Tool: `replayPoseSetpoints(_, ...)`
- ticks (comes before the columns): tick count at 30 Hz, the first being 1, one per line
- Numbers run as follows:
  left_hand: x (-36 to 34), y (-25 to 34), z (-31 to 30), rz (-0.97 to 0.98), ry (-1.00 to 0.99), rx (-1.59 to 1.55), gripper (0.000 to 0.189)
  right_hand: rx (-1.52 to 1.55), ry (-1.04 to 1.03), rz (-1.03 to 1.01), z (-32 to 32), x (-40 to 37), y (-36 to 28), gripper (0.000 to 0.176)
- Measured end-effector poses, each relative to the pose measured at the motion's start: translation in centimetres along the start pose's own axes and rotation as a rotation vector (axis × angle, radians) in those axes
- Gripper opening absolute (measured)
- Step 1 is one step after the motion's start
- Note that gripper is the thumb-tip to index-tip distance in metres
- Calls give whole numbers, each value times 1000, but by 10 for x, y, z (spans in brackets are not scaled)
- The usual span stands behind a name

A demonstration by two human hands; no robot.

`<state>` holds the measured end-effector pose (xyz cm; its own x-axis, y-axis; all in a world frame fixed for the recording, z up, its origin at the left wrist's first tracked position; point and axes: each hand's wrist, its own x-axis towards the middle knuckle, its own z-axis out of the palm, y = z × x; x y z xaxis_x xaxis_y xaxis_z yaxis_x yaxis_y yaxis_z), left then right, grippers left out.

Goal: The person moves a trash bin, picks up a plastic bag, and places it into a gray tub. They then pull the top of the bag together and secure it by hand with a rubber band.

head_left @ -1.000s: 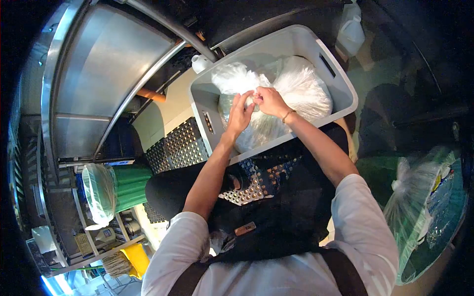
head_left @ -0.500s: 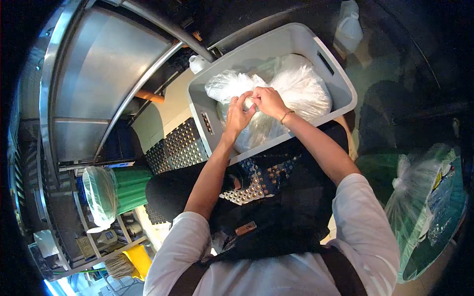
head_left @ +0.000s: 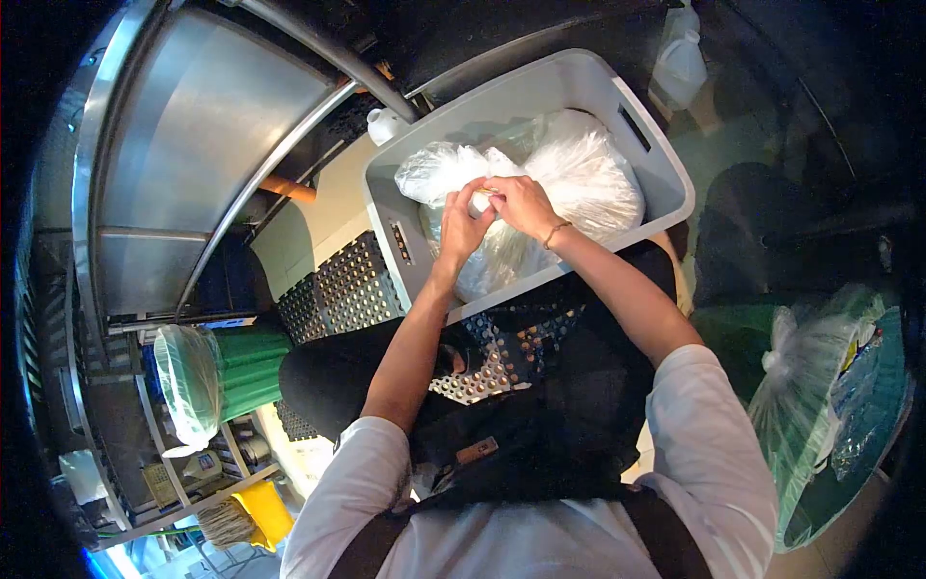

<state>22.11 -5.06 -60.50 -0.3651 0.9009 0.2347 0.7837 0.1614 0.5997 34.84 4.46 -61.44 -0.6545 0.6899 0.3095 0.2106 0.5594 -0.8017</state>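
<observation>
A clear plastic bag (head_left: 590, 179) lies inside a grey plastic tub (head_left: 590, 85) with slotted handles. Its neck is bunched together, and a crumpled white tuft sticks out beyond it to the left. My left hand (head_left: 465, 230) curls its fingers around the gathered neck from the near side. Pinched at the same spot from the right is my right hand (head_left: 522, 206), its fingertips meeting the left ones. A thin light-coloured loop seems to show between the fingertips, too small to name surely.
Green bins lined with clear bags stand at left (head_left: 253, 370) and right (head_left: 831, 454). White jugs (head_left: 681, 69) sit behind the tub. A steel frame (head_left: 318, 53) rises at upper left, a perforated black mat (head_left: 362, 285) below it. A mop (head_left: 226, 522) lies at lower left.
Both hands stay at the bag's neck; the fingers have shifted slightly, with the right fingertips drawn closer over the left. The view has moved a little.
</observation>
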Motion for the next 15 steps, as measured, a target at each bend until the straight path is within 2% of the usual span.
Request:
replayPoseSetpoints(2, 2, -1, 1, -7, 5, -17, 54, -46, -21, -39, 6, 0, 8, 30)
replayPoseSetpoints(9, 3, -5, 2, -35, 3, -78, 55, -200, -122, -150, -5, -2, -2, 29)
replayPoseSetpoints(13, 1, -6, 5, 26, 9, -62, 56, -76, -118, -27, 3, 1, 1, 30)
replayPoseSetpoints(15, -6, -3, 8, -43, 0, -79, 56, -26, -119, 33, 4, 2, 1, 29)
